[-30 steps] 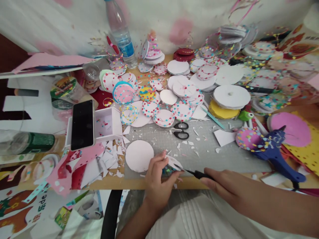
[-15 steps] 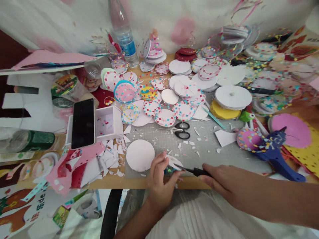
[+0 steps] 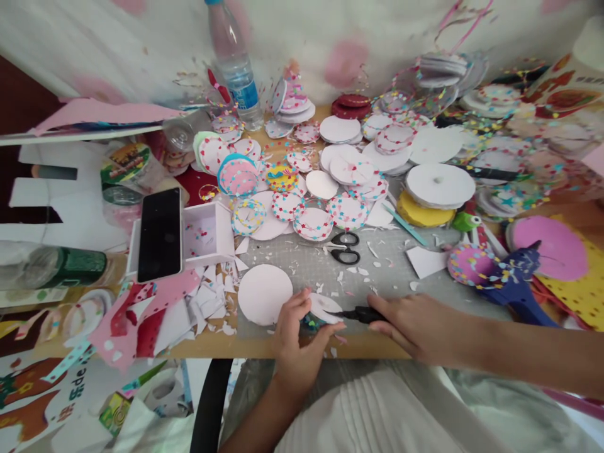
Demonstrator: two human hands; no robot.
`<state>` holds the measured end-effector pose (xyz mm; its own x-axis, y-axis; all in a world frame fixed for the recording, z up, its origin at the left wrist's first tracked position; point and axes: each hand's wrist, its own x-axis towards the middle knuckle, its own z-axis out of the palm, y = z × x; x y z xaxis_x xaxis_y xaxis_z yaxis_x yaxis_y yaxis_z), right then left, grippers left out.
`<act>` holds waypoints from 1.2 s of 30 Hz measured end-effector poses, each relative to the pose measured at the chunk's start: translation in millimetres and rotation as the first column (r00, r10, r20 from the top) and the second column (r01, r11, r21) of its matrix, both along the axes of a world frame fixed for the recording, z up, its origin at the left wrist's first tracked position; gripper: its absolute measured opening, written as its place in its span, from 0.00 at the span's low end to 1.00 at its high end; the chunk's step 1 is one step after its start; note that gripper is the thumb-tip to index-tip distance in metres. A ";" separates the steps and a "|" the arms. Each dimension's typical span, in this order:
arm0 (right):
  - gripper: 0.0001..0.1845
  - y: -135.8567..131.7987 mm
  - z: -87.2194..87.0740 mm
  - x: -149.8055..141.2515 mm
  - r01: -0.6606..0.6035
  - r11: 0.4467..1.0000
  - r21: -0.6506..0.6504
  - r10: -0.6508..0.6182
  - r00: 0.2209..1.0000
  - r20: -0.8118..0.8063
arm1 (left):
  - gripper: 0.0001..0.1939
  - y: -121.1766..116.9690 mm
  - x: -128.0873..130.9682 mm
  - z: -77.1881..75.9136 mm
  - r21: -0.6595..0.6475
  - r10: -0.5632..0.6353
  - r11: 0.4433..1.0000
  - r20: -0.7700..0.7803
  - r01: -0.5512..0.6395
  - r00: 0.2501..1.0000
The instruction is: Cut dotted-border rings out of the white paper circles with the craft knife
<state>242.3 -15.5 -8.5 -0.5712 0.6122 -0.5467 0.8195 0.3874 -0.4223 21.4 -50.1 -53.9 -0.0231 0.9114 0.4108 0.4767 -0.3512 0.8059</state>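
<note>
**Blotched cloth (image 3: 302,38) behind a crowded desk (image 3: 368,348)**

At nine o'clock lies a phone (image 3: 160,234). At six, the left hand (image 3: 297,343) pinches a small white disc (image 3: 324,307). At four, the right hand (image 3: 415,327) grips a black tool (image 3: 363,314), its tip at the disc; too hard a push could make it slip into the left fingers. Scraps dot the grey mat (image 3: 396,289).

Backdrop: pale, pink-blotched sheeting (image 3: 179,38), loosely creased, rising behind the wooden table (image 3: 202,348). Dark reddish-brown panel (image 3: 17,91) at the table's far left, perhaps furniture; too shadowed to be sure. Curved black bar (image 3: 211,402) just below the table's front edge, left of centre. Light over table soft, diffuse, shadows faint.
</note>
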 end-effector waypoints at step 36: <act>0.11 -36.0 45.4 -34.7 0.172 0.921 0.349 -0.089 0.966 -0.241 | 0.42 15.9 -10.2 41.9 -0.502 -0.016 0.856 0.210 0.122 0.977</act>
